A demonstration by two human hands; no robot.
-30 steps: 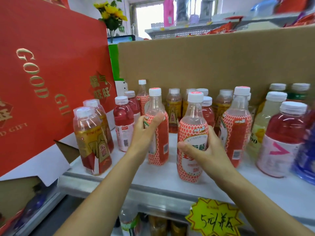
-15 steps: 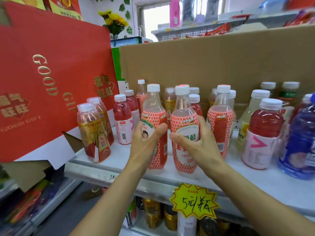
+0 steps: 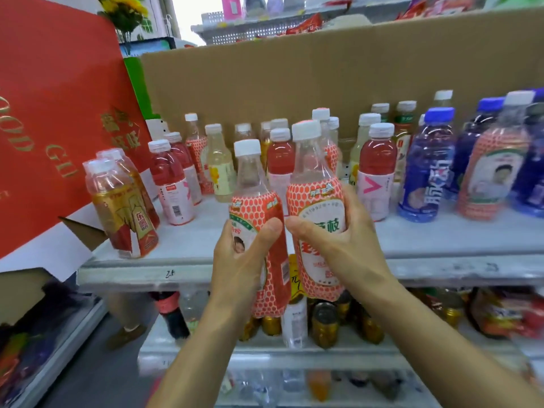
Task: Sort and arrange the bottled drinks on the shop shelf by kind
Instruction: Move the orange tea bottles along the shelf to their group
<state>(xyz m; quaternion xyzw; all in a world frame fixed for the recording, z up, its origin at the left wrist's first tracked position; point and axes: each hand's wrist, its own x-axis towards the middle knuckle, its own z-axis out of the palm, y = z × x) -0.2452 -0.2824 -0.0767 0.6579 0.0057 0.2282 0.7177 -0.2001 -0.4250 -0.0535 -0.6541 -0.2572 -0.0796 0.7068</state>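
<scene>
Two bottles with an orange honeycomb label are held side by side in front of the front edge of the shelf (image 3: 441, 240), not standing on it; their bottoms show lower than that edge, before the cans (image 3: 323, 325) of the lower shelf. The left bottle (image 3: 265, 201) and the right bottle (image 3: 315, 192) are both nearly upright, white caps up, the long axis vertical with the tops leaning a little to the left. They are just beside each other, and the right one is held somewhat higher. The left hand (image 3: 241, 260) grips the left bottle from its left side, thumb laid across the label toward the right. The right hand (image 3: 347, 248) grips the right bottle from its right side, thumb across the label toward the left. The two thumb tips are almost meeting, and both forearms rise from the bottom of the view. A yellow price tag (image 3: 294, 275) shows in the gap between the bottles. On the shelf behind stand many bottles: gold-labelled bottles (image 3: 123, 213) at the left, red drinks (image 3: 172, 187), a red drink with a pink label (image 3: 376, 166), a blue bottle (image 3: 424, 172), and another honeycomb bottle (image 3: 494, 166) far right. A cardboard wall (image 3: 294, 78) closes the back, and a red gift box (image 3: 53, 113) leans at the left.
</scene>
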